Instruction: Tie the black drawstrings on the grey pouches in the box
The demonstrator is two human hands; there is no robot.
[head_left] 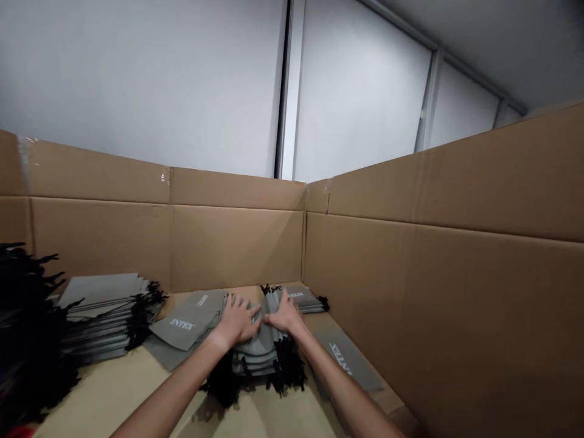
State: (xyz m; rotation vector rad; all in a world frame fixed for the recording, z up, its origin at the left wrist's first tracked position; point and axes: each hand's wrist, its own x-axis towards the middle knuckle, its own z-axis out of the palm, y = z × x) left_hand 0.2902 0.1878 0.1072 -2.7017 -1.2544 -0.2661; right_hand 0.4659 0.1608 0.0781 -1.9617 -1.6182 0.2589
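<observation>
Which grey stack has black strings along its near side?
The middle stack, between the forearms; the left stack and the one beyond the right hand have theirs on the right.

Two bare hands, narrow wrists and slim, bare forearms, gently wider away from the hands

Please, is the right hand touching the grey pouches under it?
Touching. The head view shows the right hand resting directly against the grey pouches, with no gap visible between them.

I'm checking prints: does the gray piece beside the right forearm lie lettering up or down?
Lettering up: white INTEX print shows on the gray piece beside the cardboard wall.
</observation>
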